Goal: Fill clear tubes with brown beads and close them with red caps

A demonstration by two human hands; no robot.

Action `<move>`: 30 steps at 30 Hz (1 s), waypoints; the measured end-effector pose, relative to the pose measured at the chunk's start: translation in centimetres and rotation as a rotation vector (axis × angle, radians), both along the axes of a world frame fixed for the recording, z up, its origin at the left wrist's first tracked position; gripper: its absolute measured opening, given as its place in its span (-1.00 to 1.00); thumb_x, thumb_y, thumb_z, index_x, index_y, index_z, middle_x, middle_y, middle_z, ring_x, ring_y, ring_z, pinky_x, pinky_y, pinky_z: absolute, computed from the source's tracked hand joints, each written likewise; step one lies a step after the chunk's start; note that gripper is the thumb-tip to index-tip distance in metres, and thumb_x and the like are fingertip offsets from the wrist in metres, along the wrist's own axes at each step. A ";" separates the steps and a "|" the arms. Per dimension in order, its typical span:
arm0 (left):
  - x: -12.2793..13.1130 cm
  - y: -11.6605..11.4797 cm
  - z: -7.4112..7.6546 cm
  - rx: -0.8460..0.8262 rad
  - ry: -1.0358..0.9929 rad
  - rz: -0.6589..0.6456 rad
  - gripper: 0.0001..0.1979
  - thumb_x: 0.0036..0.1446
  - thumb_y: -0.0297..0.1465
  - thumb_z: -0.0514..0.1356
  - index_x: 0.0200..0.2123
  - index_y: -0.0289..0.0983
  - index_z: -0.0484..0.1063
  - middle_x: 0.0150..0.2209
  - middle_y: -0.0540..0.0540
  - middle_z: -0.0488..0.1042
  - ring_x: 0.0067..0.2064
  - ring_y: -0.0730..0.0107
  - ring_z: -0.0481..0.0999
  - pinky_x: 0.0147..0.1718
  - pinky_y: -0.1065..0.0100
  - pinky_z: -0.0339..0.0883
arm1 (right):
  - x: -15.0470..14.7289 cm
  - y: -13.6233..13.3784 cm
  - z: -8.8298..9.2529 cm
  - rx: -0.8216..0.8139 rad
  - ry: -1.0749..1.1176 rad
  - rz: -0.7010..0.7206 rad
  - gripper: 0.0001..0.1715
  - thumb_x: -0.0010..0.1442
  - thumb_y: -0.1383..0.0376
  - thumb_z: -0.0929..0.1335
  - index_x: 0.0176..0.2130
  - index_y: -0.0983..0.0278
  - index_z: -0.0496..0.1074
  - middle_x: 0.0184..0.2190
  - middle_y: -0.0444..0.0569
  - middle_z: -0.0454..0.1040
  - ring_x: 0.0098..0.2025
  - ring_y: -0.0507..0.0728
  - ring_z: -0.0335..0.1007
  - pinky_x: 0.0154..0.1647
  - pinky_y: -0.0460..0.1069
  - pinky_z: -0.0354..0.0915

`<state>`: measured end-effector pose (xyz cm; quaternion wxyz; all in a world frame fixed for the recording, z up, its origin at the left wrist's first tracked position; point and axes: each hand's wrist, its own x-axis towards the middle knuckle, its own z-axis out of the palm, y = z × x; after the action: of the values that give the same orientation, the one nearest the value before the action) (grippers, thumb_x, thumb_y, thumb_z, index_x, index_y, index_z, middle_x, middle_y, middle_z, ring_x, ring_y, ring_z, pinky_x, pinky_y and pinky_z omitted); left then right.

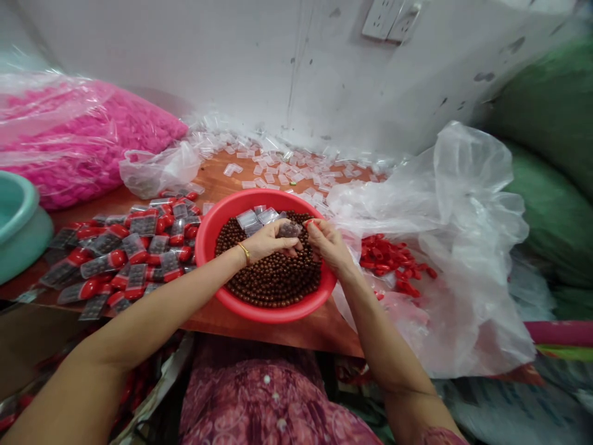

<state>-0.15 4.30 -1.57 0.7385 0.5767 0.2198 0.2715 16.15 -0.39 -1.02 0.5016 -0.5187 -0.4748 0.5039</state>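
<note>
Dark-filled clear plastic case [290, 229] is gripped mid-frame in our left hand [267, 242]; our right hand [330, 245] pinches a red plastic cap [312, 222].

I can read no words, numbers, brands or signs anywhere in front of me. On the pale plastic [504, 405] low at my right there are faint bluish marks, too blurred for me to tell whether they are print.

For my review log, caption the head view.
Left hand holds a clear case, right hand a red piece, over a red bowl of brown beads.
</note>
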 end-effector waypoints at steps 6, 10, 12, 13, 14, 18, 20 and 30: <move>0.4 0.0 -0.3 0.147 0.098 -0.033 -0.63 -0.05 -0.26 0.30 -0.26 -0.34 0.26 -0.47 0.05 0.41 -0.52 0.58 0.41 -0.46 0.46 0.31 | 0.1 -0.5 0.2 0.056 0.037 -0.018 -0.65 0.02 0.03 0.32 -0.29 0.21 0.29 -0.63 -0.29 0.12 -0.71 -0.09 -0.08 -0.76 -0.15 -0.01; 0.3 -0.1 -0.1 0.171 0.081 -0.053 -0.69 -0.01 -0.32 0.27 -0.25 -0.34 0.26 -0.46 0.05 0.40 -0.49 0.58 0.41 -0.44 0.46 0.34 | 0.1 -0.7 0.5 0.146 -0.107 0.013 -0.66 -0.04 0.12 0.39 -0.26 0.22 0.34 -0.52 -0.21 0.31 -0.58 -0.05 0.17 -0.59 -0.13 0.17; 0.2 -0.1 0.0 0.165 0.084 -0.060 -0.70 -0.01 -0.35 0.26 -0.25 -0.35 0.26 -0.46 0.05 0.40 -0.48 0.58 0.41 -0.43 0.46 0.35 | 0.3 -0.6 0.6 0.235 -0.169 0.038 -0.64 -0.10 0.18 0.43 -0.27 0.23 0.36 -0.40 -0.15 0.41 -0.39 0.01 0.31 -0.36 -0.08 0.28; 0.1 -0.1 0.1 0.156 0.093 -0.085 -0.70 -0.01 -0.35 0.26 -0.25 -0.35 0.26 -0.46 0.05 0.40 -0.49 0.58 0.41 -0.44 0.45 0.35 | 0.4 -0.6 0.7 0.271 -0.198 0.059 -0.65 -0.12 0.19 0.44 -0.28 0.23 0.37 -0.37 -0.13 0.43 -0.32 0.04 0.34 -0.27 -0.06 0.30; 0.1 -0.1 0.1 0.142 0.104 -0.121 -0.70 -0.01 -0.36 0.26 -0.25 -0.35 0.25 -0.46 0.05 0.40 -0.50 0.58 0.41 -0.45 0.45 0.35 | 0.5 -0.6 0.7 0.294 -0.224 0.088 -0.66 -0.12 0.20 0.44 -0.30 0.24 0.38 -0.36 -0.11 0.44 -0.29 0.06 0.35 -0.23 -0.04 0.30; 0.0 -0.2 0.1 0.107 0.128 -0.228 -0.68 -0.02 -0.32 0.28 -0.28 -0.36 0.24 -0.47 0.02 0.42 -0.49 0.55 0.43 -0.47 0.45 0.34 | 0.9 -0.6 1.2 0.297 -0.277 0.236 -0.75 -0.07 0.19 0.44 -0.44 0.26 0.34 -0.53 -0.17 0.36 -0.45 0.00 0.27 -0.38 -0.07 0.27; 0.0 -0.3 0.2 0.094 0.114 -0.229 -0.64 -0.05 -0.28 0.30 -0.30 -0.36 0.24 -0.46 0.00 0.44 -0.49 0.55 0.43 -0.47 0.46 0.34 | 1.0 -0.7 1.3 0.258 -0.272 0.269 -0.70 -0.07 0.18 0.45 -0.49 0.26 0.28 -0.61 -0.22 0.27 -0.55 -0.05 0.17 -0.51 -0.11 0.20; -0.2 -0.1 0.6 0.050 0.026 -0.015 -0.56 -0.09 -0.22 0.33 -0.25 -0.36 0.26 -0.47 0.02 0.46 -0.53 0.58 0.43 -0.47 0.47 0.33 | 0.4 -0.3 0.1 0.007 0.086 0.115 -0.68 0.08 0.06 0.28 -0.22 0.20 0.25 -0.61 -0.30 0.12 -0.73 -0.09 -0.08 -0.79 -0.15 0.08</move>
<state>-0.30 4.18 -1.01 0.7231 0.6000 0.2183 0.2636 16.55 -0.64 -0.92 0.4935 -0.4664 -0.4836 0.5523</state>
